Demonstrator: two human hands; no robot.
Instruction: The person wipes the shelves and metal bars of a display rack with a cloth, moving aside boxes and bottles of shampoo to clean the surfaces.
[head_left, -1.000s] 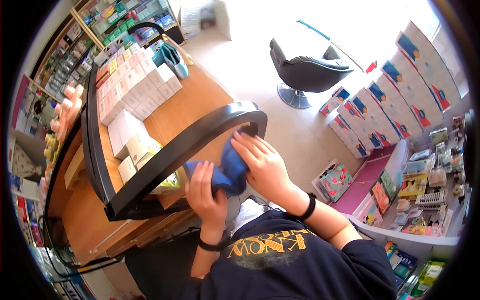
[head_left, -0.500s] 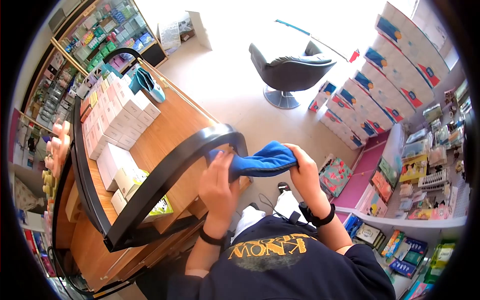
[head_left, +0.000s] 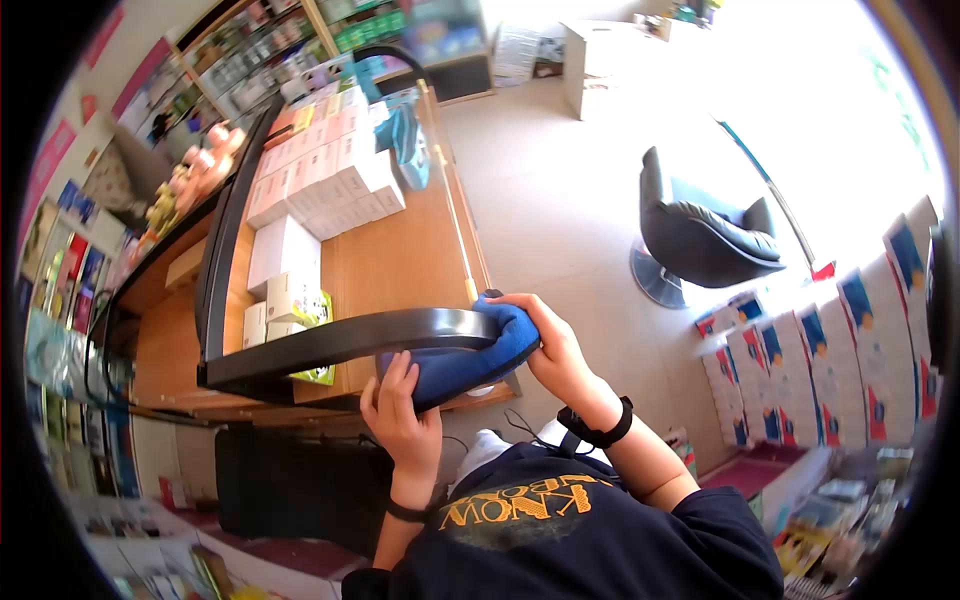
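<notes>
A blue cloth (head_left: pixel 462 362) is stretched between both hands against the curved black frame (head_left: pixel 330 342) at the front corner of a wooden counter (head_left: pixel 400 262). My left hand (head_left: pixel 400 412) grips the cloth's lower left end below the frame. My right hand (head_left: pixel 548 345) holds the cloth's upper right end, pressed around the frame's rounded corner. Both wrists wear black bands.
Rows of white and pink boxes (head_left: pixel 315 180) and a teal pouch (head_left: pixel 405 130) sit on the counter. A black swivel chair (head_left: pixel 705 240) stands on the floor to the right. Stacked blue-and-white packs (head_left: pixel 850 350) line the right side; shelves of goods fill the back.
The cloth was lifted and pulled taut between the hands half a second ago; now it is wrapped low around the frame's corner. The view has swung to the left.
</notes>
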